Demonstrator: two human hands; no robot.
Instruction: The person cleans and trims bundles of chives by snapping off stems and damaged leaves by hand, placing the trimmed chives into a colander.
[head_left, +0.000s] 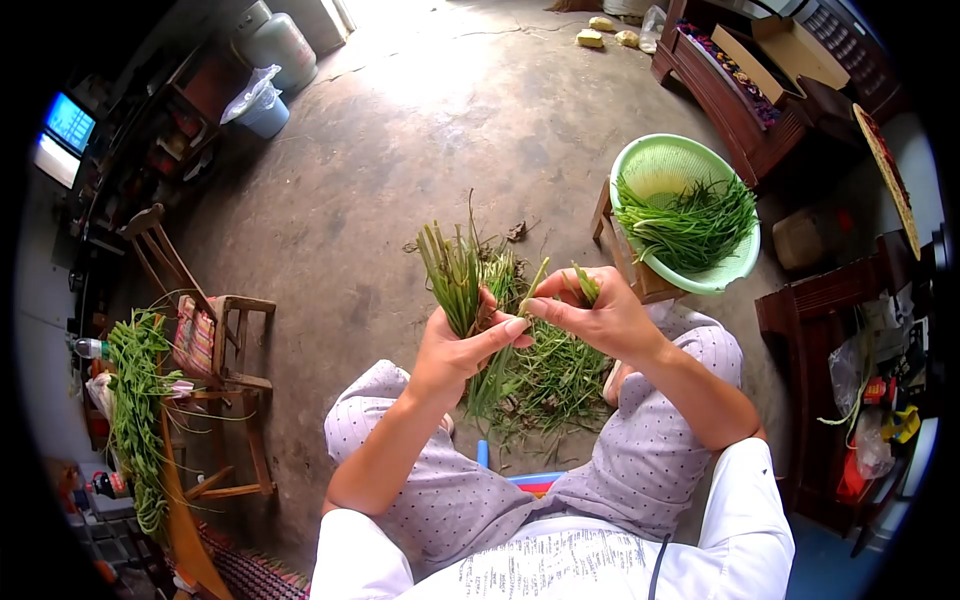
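Observation:
My left hand [452,348] is closed around a bunch of chives [452,275], whose cut ends point up and away from me. Thumb and index finger of my right hand [605,318] pinch a single pale green stalk [534,284] close to the left thumb. A short green tuft [586,287] also shows between the right hand's curled fingers. Both hands are held between my knees, above a loose pile of green leaves and trimmings [560,385] on the floor. A light green colander [652,150] with chives [690,225] inside stands on a wooden stool to the right.
At left are a wooden chair [225,335] and a bench heaped with leafy green stems [138,400]. A blue bin [265,117] and a gas cylinder [277,50] stand at the back left. Dark wooden furniture [715,95] lines the right side.

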